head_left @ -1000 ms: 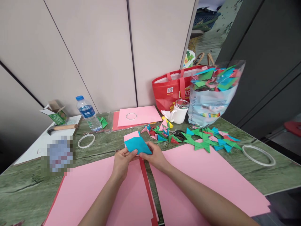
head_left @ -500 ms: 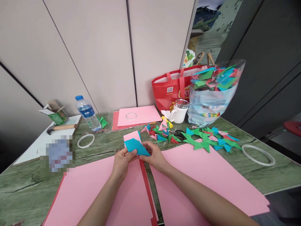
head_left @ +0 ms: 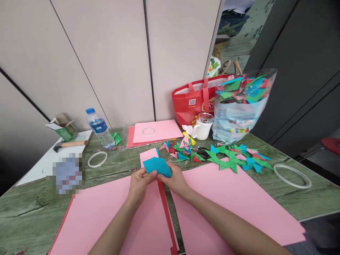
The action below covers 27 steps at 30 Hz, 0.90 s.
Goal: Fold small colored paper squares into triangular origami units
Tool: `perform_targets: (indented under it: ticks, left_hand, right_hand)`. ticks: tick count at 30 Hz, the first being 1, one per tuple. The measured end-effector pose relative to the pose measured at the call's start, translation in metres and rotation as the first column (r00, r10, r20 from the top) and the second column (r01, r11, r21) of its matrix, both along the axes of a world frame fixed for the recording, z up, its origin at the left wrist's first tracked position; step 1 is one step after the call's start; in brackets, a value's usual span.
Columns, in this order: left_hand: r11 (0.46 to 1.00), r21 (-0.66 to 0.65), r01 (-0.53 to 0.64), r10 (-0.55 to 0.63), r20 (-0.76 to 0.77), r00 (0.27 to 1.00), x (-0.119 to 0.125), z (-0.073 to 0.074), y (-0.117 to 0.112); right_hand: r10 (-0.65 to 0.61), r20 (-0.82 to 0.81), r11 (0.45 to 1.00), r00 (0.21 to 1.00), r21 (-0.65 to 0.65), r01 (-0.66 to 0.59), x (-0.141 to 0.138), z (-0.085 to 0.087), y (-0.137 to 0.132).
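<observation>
Between my two hands is a partly folded sheet of blue paper [head_left: 157, 166], raised over the near edge of a small stack of pink and blue paper [head_left: 148, 155]. My left hand [head_left: 140, 180] pinches its left lower edge with the thumb on top. On the right side, my right hand [head_left: 174, 179] grips the other end, its fingers partly hidden behind the paper. Large pink sheets [head_left: 106, 212] lie under my forearms, with red sheets showing at their edges. Just beyond the hands sits a pile of small folded paper pieces [head_left: 180, 150] in several colours.
Green star-shaped paper rings [head_left: 225, 163], black-handled scissors [head_left: 203, 153] and a white mug [head_left: 204, 127] are at the right. Behind stand a red bag [head_left: 190, 106] and a plastic bag of folded paper [head_left: 236, 120]. Leftward are a water bottle [head_left: 99, 129], a hammer [head_left: 71, 143] and a white ring [head_left: 97, 159].
The blue paper's right corner has turned upward and the sheet now looks broader and blunter. My right hand has shifted slightly along its right end; both hands keep hold.
</observation>
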State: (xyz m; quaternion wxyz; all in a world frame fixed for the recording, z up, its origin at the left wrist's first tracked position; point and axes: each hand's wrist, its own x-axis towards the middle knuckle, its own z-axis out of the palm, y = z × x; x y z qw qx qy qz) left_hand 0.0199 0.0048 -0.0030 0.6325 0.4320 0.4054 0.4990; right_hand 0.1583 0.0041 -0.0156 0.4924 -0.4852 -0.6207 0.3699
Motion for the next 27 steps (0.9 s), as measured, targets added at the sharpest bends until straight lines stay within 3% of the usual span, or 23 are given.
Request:
perform_targets:
  ticks: [12, 17, 27]
  left_hand:
    - [0.998, 0.026, -0.051, 0.052, -0.062, 0.997, 0.005, -0.001, -0.002]
    - [0.995, 0.023, -0.096, 0.097, -0.066, 0.993, 0.003, 0.001, 0.000]
    - [1.000, 0.028, -0.003, 0.005, -0.066, 0.998, -0.005, 0.007, 0.004]
  right_hand:
    - [-0.012, 0.026, 1.000, 1.000, -0.026, 0.012, -0.001, -0.002, 0.001]
    - [0.027, 0.086, 0.999, 0.996, 0.042, -0.030, 0.001, -0.002, 0.003]
    - [0.166, 0.041, 0.984, 0.985, 0.052, -0.168, 0.005, -0.001, 0.005]
